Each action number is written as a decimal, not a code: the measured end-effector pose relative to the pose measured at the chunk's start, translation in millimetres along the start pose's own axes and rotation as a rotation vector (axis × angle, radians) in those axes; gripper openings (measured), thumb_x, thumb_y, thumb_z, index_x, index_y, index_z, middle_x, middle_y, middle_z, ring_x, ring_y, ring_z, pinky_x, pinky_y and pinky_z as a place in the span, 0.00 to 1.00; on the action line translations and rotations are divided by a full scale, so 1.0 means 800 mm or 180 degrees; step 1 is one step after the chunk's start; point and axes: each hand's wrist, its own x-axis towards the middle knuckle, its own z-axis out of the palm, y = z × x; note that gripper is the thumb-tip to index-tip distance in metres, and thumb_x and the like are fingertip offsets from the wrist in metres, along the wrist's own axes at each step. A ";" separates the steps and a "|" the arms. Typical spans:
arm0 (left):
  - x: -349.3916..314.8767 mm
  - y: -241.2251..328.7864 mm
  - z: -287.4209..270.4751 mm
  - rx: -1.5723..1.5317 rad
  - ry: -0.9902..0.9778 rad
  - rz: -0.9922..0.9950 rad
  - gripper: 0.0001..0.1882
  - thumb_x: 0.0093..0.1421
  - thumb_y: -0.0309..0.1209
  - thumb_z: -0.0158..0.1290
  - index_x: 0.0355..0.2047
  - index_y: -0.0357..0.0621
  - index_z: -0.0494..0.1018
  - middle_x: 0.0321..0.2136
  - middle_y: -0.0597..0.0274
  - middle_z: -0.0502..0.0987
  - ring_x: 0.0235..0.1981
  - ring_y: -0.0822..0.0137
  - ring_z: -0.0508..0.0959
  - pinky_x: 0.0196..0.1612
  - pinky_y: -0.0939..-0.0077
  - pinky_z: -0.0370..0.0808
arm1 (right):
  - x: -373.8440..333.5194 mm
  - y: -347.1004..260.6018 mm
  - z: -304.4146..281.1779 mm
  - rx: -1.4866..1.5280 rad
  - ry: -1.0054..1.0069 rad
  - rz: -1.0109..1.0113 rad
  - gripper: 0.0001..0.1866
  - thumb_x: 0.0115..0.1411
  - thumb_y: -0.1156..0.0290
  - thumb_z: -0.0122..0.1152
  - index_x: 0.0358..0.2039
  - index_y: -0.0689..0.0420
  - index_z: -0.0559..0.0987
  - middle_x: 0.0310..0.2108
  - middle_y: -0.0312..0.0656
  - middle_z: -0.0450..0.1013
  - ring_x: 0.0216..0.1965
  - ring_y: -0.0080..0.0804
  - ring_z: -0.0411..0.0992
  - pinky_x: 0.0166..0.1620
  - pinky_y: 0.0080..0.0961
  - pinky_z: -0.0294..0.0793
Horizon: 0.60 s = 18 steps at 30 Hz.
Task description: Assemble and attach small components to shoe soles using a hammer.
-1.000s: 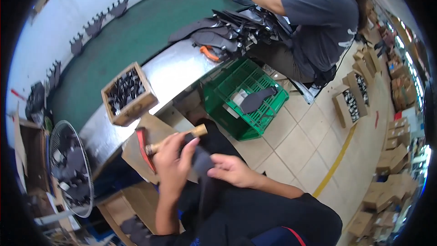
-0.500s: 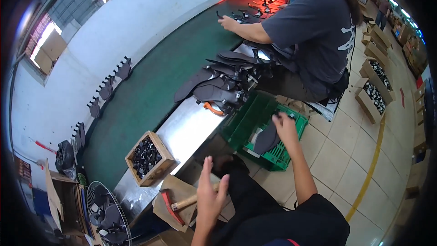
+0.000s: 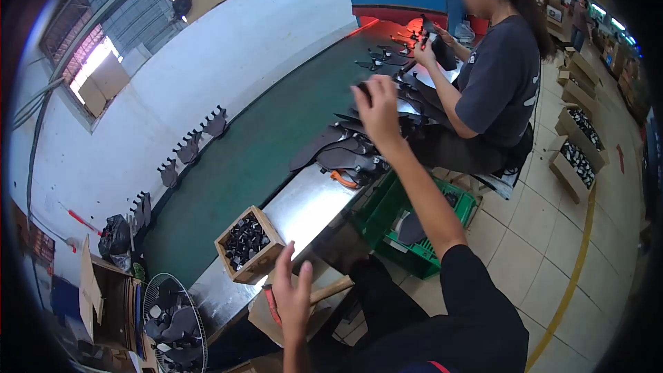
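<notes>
My right hand is raised over a pile of dark grey sole-shaped pieces at the conveyor's near side. Its fingers are curled around something small and dark that I cannot make out. My left hand is held up with fingers apart and nothing in it. Just behind that hand, partly hidden by it, lies a hammer with a wooden handle and red head, on a brown board. Below my right forearm is a green crate with a dark sole-shaped piece inside.
A wooden box of small black parts sits on the metal ledge beside the green conveyor belt. Orange-handled pliers lie by the pile. A co-worker sits ahead right, holding a dark piece. A wire basket stands lower left.
My right hand has risen from the crate up and left to above the pile. My left hand has shifted slightly left and down. The co-worker's hands have come together around a dark piece.
</notes>
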 end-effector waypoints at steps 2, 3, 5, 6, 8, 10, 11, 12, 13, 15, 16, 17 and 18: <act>0.043 -0.003 -0.006 -0.1525 -0.0259 -0.0312 0.33 0.68 0.41 0.47 0.68 0.37 0.54 0.66 0.45 0.60 0.66 0.51 0.62 0.67 0.57 0.59 | 0.005 -0.091 -0.018 0.0279 -0.0242 -0.0429 0.08 0.57 0.73 0.64 0.36 0.60 0.75 0.38 0.48 0.68 0.42 0.48 0.66 0.46 0.41 0.66; 0.069 -0.011 -0.014 -0.2331 -0.0418 -0.0380 0.37 0.69 0.49 0.45 0.69 0.38 0.52 0.66 0.44 0.59 0.67 0.49 0.61 0.67 0.55 0.59 | -0.002 -0.129 -0.024 0.0625 -0.0562 -0.0699 0.09 0.55 0.74 0.65 0.35 0.59 0.75 0.38 0.47 0.68 0.42 0.48 0.67 0.47 0.41 0.65; 0.111 0.004 -0.028 -0.3332 -0.0591 -0.0546 0.37 0.68 0.52 0.45 0.67 0.38 0.56 0.65 0.45 0.62 0.63 0.51 0.66 0.64 0.56 0.64 | -0.032 -0.177 -0.033 0.1826 -0.1493 -0.0948 0.16 0.55 0.72 0.67 0.44 0.59 0.77 0.45 0.47 0.72 0.50 0.47 0.69 0.52 0.39 0.69; 0.129 0.011 -0.025 -0.3515 -0.0494 -0.0286 0.33 0.68 0.49 0.47 0.64 0.38 0.59 0.60 0.48 0.67 0.58 0.55 0.70 0.61 0.59 0.67 | -0.039 -0.188 -0.061 0.2493 -0.2104 -0.0614 0.18 0.59 0.69 0.65 0.49 0.58 0.77 0.50 0.46 0.74 0.50 0.44 0.72 0.54 0.37 0.71; 0.150 -0.001 -0.059 -0.3661 0.0138 0.0409 0.24 0.68 0.41 0.50 0.59 0.39 0.64 0.49 0.55 0.73 0.47 0.62 0.74 0.54 0.64 0.73 | -0.040 -0.158 -0.069 0.2012 -0.1928 -0.0607 0.15 0.65 0.70 0.58 0.51 0.56 0.78 0.48 0.46 0.77 0.45 0.42 0.76 0.50 0.38 0.74; 0.131 -0.007 -0.080 -0.3749 0.0961 0.0602 0.16 0.67 0.29 0.51 0.54 0.41 0.67 0.36 0.63 0.73 0.37 0.69 0.74 0.47 0.70 0.75 | -0.017 -0.079 -0.062 0.0869 -0.1349 -0.0036 0.13 0.64 0.71 0.55 0.49 0.56 0.78 0.41 0.48 0.78 0.38 0.44 0.76 0.45 0.37 0.76; 0.115 -0.011 -0.093 -0.3351 0.1181 0.0335 0.16 0.67 0.30 0.51 0.54 0.41 0.67 0.36 0.63 0.73 0.37 0.69 0.74 0.44 0.72 0.75 | -0.009 -0.019 -0.062 0.0078 -0.1240 0.0654 0.15 0.60 0.71 0.57 0.47 0.58 0.78 0.39 0.49 0.76 0.40 0.47 0.75 0.47 0.38 0.75; 0.097 -0.022 -0.106 -0.3205 0.1134 0.0247 0.17 0.67 0.30 0.50 0.55 0.41 0.66 0.35 0.66 0.73 0.36 0.71 0.73 0.41 0.74 0.75 | -0.010 0.057 -0.063 -0.0732 -0.1030 0.0649 0.16 0.56 0.71 0.59 0.44 0.62 0.76 0.44 0.56 0.75 0.47 0.52 0.72 0.51 0.43 0.74; 0.077 -0.030 -0.117 -0.3071 0.1217 0.0084 0.18 0.67 0.31 0.51 0.56 0.42 0.66 0.35 0.68 0.73 0.34 0.71 0.73 0.37 0.75 0.75 | -0.011 0.137 -0.075 -0.1519 -0.1936 0.0930 0.23 0.53 0.71 0.62 0.51 0.62 0.73 0.54 0.58 0.68 0.53 0.57 0.68 0.53 0.50 0.71; 0.037 -0.041 -0.118 -0.2765 0.1697 -0.0506 0.19 0.66 0.32 0.52 0.56 0.43 0.66 0.33 0.69 0.72 0.29 0.71 0.74 0.32 0.73 0.74 | -0.052 0.261 -0.102 -0.2764 -0.3167 0.1496 0.41 0.49 0.65 0.70 0.61 0.61 0.62 0.64 0.55 0.55 0.64 0.63 0.54 0.61 0.61 0.58; 0.015 -0.060 -0.128 -0.2537 0.1757 -0.0508 0.19 0.66 0.32 0.52 0.55 0.43 0.66 0.31 0.69 0.72 0.28 0.70 0.74 0.32 0.73 0.74 | -0.065 0.286 -0.101 -0.2250 -0.3543 0.1657 0.41 0.48 0.60 0.73 0.59 0.54 0.62 0.61 0.53 0.56 0.65 0.62 0.52 0.63 0.59 0.55; -0.007 -0.081 -0.141 -0.2215 0.1759 -0.0547 0.20 0.65 0.32 0.53 0.55 0.42 0.65 0.30 0.68 0.72 0.28 0.70 0.74 0.32 0.74 0.74 | -0.075 0.303 -0.097 -0.2223 -0.3537 0.1640 0.41 0.48 0.60 0.73 0.59 0.54 0.62 0.61 0.53 0.56 0.65 0.62 0.52 0.63 0.59 0.55; -0.023 -0.092 -0.142 -0.1983 0.1881 -0.0561 0.20 0.65 0.32 0.53 0.55 0.41 0.65 0.30 0.66 0.72 0.28 0.69 0.74 0.33 0.73 0.74 | -0.085 0.317 -0.095 -0.1345 -0.3451 0.1503 0.40 0.48 0.58 0.74 0.58 0.50 0.63 0.59 0.53 0.56 0.64 0.61 0.53 0.63 0.59 0.56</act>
